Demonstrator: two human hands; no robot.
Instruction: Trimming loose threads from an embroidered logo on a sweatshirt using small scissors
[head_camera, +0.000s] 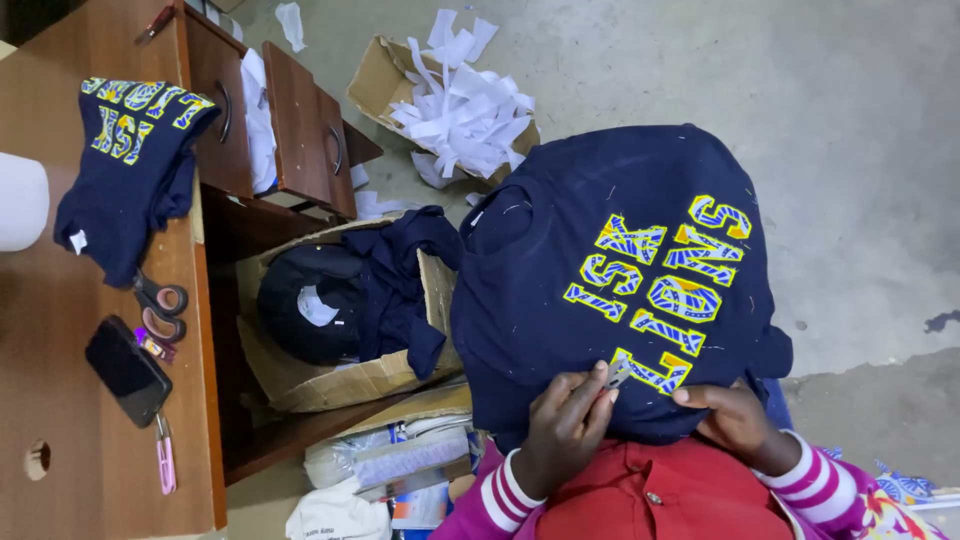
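Observation:
A navy shirt (560, 290) with yellow and blue embroidered lettering lies spread over my lap. My left hand (565, 425) pinches a small metal thread snip (620, 372) at the lower edge of the lettering. My right hand (735, 420) rests on the fabric just to the right, fingers curled and pressing the cloth flat. Both sleeves are pink and white striped.
A wooden desk (60, 420) at left holds a second folded navy shirt (130, 160), scissors (160, 305), a black phone (125, 370) and a pink clip (165, 460). Its drawers (300, 120) stand open. A cardboard box of dark garments (340, 310) and a box of white paper scraps (455, 100) sit on the concrete floor.

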